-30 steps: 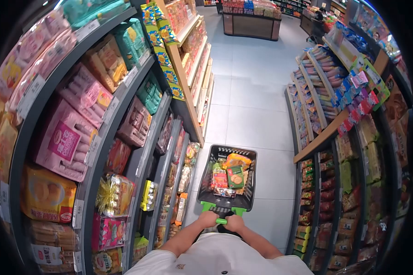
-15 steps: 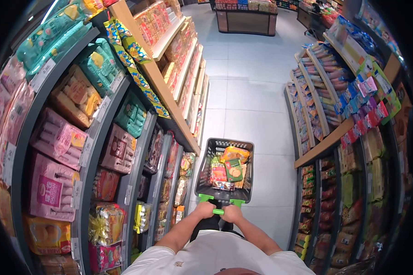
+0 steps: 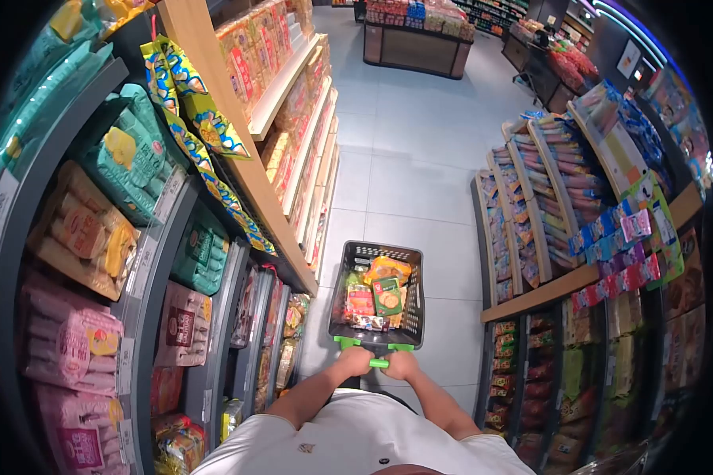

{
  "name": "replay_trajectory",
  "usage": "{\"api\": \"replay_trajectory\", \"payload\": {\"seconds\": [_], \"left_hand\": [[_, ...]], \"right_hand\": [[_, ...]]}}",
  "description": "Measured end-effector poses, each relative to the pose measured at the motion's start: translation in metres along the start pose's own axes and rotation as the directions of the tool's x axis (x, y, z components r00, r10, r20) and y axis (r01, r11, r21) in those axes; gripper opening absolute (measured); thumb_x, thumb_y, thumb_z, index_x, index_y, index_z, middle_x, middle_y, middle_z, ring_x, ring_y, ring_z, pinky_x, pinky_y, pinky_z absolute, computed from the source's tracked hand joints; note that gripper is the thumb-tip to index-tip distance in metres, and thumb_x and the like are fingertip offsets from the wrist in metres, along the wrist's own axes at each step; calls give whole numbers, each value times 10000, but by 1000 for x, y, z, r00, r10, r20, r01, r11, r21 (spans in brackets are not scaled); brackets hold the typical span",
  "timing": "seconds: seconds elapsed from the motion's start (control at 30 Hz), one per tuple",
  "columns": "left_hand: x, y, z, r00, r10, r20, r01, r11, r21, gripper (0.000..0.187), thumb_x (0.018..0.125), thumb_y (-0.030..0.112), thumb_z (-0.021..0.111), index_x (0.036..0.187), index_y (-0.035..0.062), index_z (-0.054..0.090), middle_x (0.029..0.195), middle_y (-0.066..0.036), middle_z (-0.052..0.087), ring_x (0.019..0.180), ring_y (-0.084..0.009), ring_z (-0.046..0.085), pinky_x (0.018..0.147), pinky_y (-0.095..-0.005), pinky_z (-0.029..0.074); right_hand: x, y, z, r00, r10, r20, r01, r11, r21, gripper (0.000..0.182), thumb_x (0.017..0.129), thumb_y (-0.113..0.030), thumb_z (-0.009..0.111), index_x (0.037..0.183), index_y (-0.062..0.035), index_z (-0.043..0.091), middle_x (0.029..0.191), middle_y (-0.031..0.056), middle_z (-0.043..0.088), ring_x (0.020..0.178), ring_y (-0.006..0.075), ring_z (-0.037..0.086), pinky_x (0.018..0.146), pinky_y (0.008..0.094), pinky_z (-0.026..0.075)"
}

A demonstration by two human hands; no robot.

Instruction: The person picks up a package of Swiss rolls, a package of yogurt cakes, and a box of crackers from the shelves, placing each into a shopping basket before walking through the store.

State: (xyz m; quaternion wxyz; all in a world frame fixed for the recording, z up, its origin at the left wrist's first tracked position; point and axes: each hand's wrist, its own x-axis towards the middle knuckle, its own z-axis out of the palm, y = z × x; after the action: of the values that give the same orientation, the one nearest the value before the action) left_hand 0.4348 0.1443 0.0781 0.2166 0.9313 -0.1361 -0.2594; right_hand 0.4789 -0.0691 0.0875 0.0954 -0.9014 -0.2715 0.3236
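Note:
My left hand (image 3: 355,362) and my right hand (image 3: 401,365) are both wrapped round the green handle (image 3: 379,363) of a shopping cart, a short stretch of which shows between them. Just ahead of them is the cart's dark perforated basket (image 3: 412,318). In it lie packaged foods: a green packet (image 3: 387,298) with a round biscuit picture, an orange-yellow bag (image 3: 392,271) and a red-and-pale pack (image 3: 360,300). Other packs are partly hidden beneath these.
Shelves of bagged snacks (image 3: 75,340) line my left, with yellow-blue packets (image 3: 214,131) hanging from a wooden post. On the right stands a rack of tube-shaped packs (image 3: 558,158). Grey tiled floor (image 3: 408,190) runs between them to a display island (image 3: 416,49).
The cart and I have advanced along the aisle. Shelf goods on the left have slid back and look nearer, and more of the far right area shows. Both hands keep their grip.

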Motion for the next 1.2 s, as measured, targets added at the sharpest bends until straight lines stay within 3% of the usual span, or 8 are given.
{"api": "replay_trajectory", "payload": {"seconds": [0.17, 0.2, 0.37, 0.57, 0.7, 0.77, 0.9, 1.2], "left_hand": [[58, -21, -66, 1000, -23, -17, 23, 1000, -9, 219, 881, 258, 694, 1008, 136, 823, 994, -180, 799, 965, -402, 779, 854, -548, 612], [69, -29, -72, 997, 17, -70, -16, 1000, 12, 253, 890, 349, 714, 987, 136, 810, 921, -178, 791, 898, -423, 770, 815, -561, 609], [92, -28, -110, 999, 20, -36, -19, 999, 45, 194, 879, 260, 707, 989, 153, 825, 970, -167, 802, 938, -385, 783, 845, -539, 615], [115, -37, -124, 996, 23, -84, -21, 1000, 17, 185, 876, 268, 724, 988, 157, 821, 920, -154, 794, 875, -386, 784, 798, -540, 619], [147, -48, -111, 980, -5, -198, 3, 1000, -8, 252, 854, 405, 756, 871, 154, 754, 834, -156, 759, 809, -389, 756, 742, -550, 591], [165, -51, -121, 984, -6, -175, 8, 1000, 10, 234, 846, 401, 761, 865, 168, 749, 823, -153, 752, 815, -389, 754, 743, -546, 592], [188, -41, -149, 983, -48, -178, 46, 999, -15, 218, 829, 364, 766, 937, 175, 764, 881, -134, 767, 858, -381, 763, 760, -553, 596], [212, -45, -165, 984, -173, 36, 172, 985, 29, 225, 844, 274, 750, 1044, 178, 789, 918, -149, 784, 925, -377, 780, 842, -529, 615]], "right_hand": [[57, 14, -64, 998, 6, -67, -8, 999, -39, 419, 863, -511, 685, 1011, -149, 834, 1017, 196, 802, 952, 412, 769, 885, 542, 617], [64, 14, -78, 998, 43, -45, -44, 999, -14, 420, 862, -516, 684, 1009, -152, 834, 1020, 194, 802, 956, 410, 769, 885, 546, 617], [83, 23, -110, 997, -22, -68, 20, 999, -35, 405, 856, -511, 697, 983, -151, 834, 993, 192, 801, 928, 410, 774, 854, 541, 626], [112, 43, -126, 986, -98, -133, 96, 995, -22, 367, 862, -474, 719, 960, -138, 830, 939, 195, 798, 886, 402, 778, 825, 538, 629], [129, 58, -150, 982, -135, -129, 136, 991, -7, 362, 860, -466, 733, 972, -135, 828, 919, 190, 798, 875, 400, 778, 833, 536, 627], [143, 68, -162, 960, -183, -211, 183, 983, -16, 301, 813, -419, 773, 910, -135, 808, 852, 176, 774, 803, 412, 758, 769, 548, 618], [163, 94, -181, 961, -205, -187, 207, 978, -9, 293, 816, -410, 767, 894, -131, 808, 832, 186, 769, 787, 407, 761, 752, 538, 620], [194, 109, -184, 953, -264, -148, 271, 962, 31, 292, 848, -393, 763, 903, -108, 798, 799, 182, 770, 768, 391, 774, 720, 536, 620]]}}
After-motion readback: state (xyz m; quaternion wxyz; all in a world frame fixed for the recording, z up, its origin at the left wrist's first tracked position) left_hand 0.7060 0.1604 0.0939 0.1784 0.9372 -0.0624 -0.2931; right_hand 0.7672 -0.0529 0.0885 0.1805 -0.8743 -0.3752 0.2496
